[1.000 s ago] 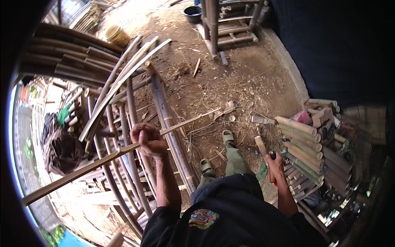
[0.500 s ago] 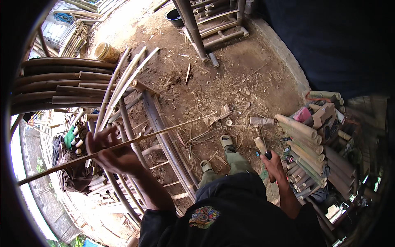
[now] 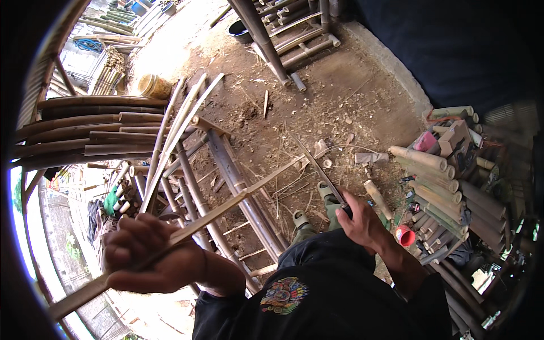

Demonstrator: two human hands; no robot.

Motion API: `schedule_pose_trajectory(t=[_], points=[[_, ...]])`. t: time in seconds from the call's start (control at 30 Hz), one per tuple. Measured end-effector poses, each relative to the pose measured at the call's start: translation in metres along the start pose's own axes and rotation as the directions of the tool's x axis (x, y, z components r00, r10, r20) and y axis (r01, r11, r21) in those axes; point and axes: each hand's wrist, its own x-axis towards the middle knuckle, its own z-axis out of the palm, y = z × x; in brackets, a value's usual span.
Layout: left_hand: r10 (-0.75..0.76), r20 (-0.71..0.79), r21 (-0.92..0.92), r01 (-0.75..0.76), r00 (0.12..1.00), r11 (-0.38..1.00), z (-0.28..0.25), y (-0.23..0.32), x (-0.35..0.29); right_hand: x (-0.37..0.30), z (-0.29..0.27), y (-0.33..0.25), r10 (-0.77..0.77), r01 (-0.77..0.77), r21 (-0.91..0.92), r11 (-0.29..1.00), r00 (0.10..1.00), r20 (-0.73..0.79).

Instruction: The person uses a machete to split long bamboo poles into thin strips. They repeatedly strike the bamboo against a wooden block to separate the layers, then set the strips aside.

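Observation:
My left hand (image 3: 156, 255), palm up with curled fingers, grips a long, thin bamboo strip (image 3: 229, 203). The strip slants from the lower left up toward the middle of the view. In my right hand (image 3: 362, 220) is a knife (image 3: 315, 164) with a dark handle and a long narrow blade pointing up and away. The blade crosses near the strip's far end; whether they touch I cannot tell. Below the strip, a bamboo frame (image 3: 226, 164) of poles and rungs stands to the left of my feet.
Dark bamboo poles (image 3: 85, 127) lie stacked at left, with pale split lengths (image 3: 184, 122) leaning beside them. At right are piled bamboo pieces (image 3: 436, 192), a cardboard box (image 3: 455, 137) and a red cup (image 3: 404, 235). Shavings litter the dirt floor (image 3: 334, 96). A bamboo rack (image 3: 306, 51) stands beyond.
My left hand has come nearer and closed round the strip, which has shifted with it. My right hand has swung left and forward, bringing the knife blade to the strip's far end.

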Motion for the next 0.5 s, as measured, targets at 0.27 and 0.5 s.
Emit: schedule_pose_trajectory(t=[0.27, 0.5], points=[[0.061, 0.167, -0.383, 0.008, 0.984, 0.924, -0.003, 0.045, -0.038, -0.026, 0.003, -0.141, -0.378, 0.375, 0.055, 0.925, 0.903, 0.204], [0.071, 0.274, -0.455, 0.064, 0.959, 0.888, -0.013, 0.047, -0.042, -0.012, 0.013, -0.112, -0.157, 0.191, -0.111, 0.975, 0.953, 0.260]])
